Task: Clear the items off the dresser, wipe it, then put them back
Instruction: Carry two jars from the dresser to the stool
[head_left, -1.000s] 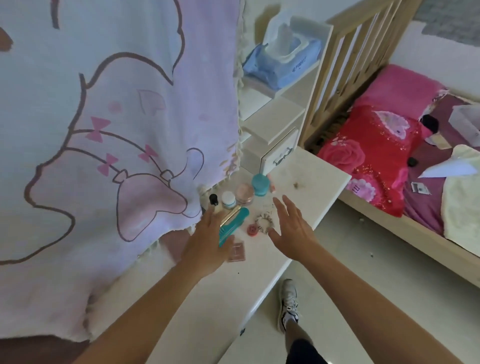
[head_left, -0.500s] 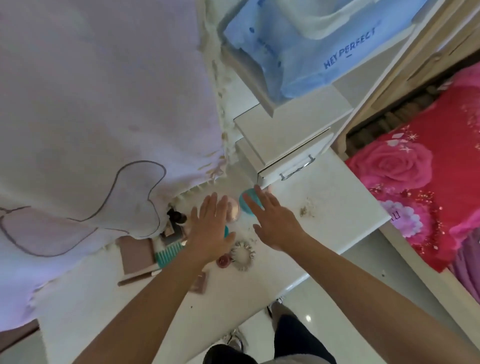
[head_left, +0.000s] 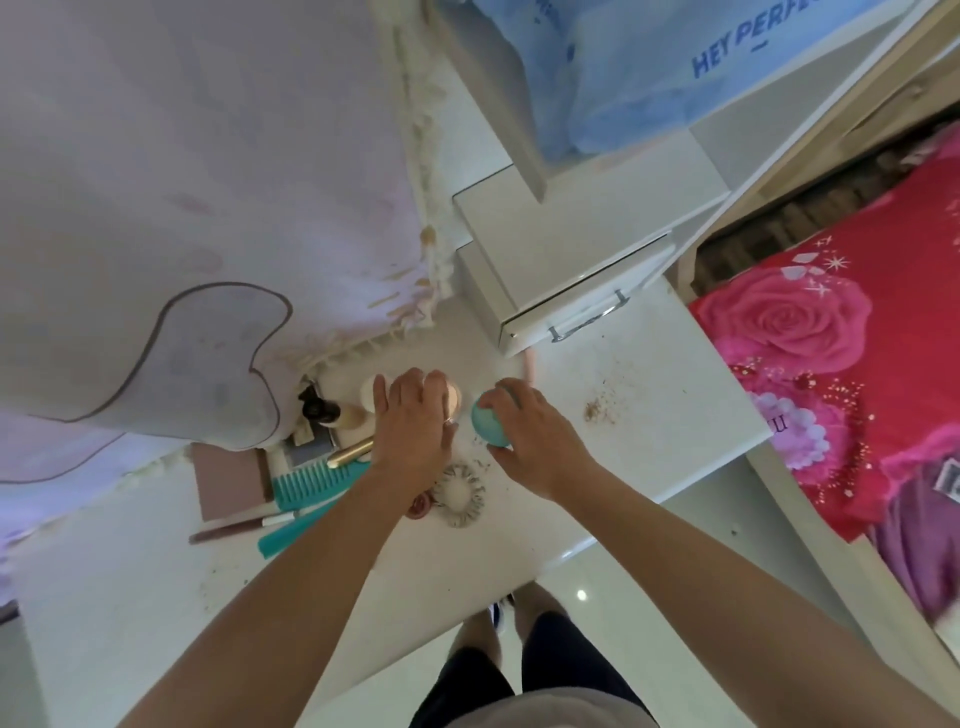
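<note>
red rose bedding (head_left: 831, 332), shiny floor (head_left: 649, 597)

A white dresser top (head_left: 649, 426) is seen from above. On it, toward the left, a teal comb (head_left: 306, 480) is laid beside a mauve flat case (head_left: 228, 480), with a brown pencil (head_left: 228, 529) nearer. A dark-capped bottle (head_left: 324, 413) and a gold tube (head_left: 350, 451) are set farther back. A teal jar (head_left: 488, 428), a pink-lidded jar (head_left: 453, 402) and a pale scrunchie (head_left: 460, 493) are placed centrally. Brown crumbs (head_left: 597, 410) are scattered to the right.
</note>
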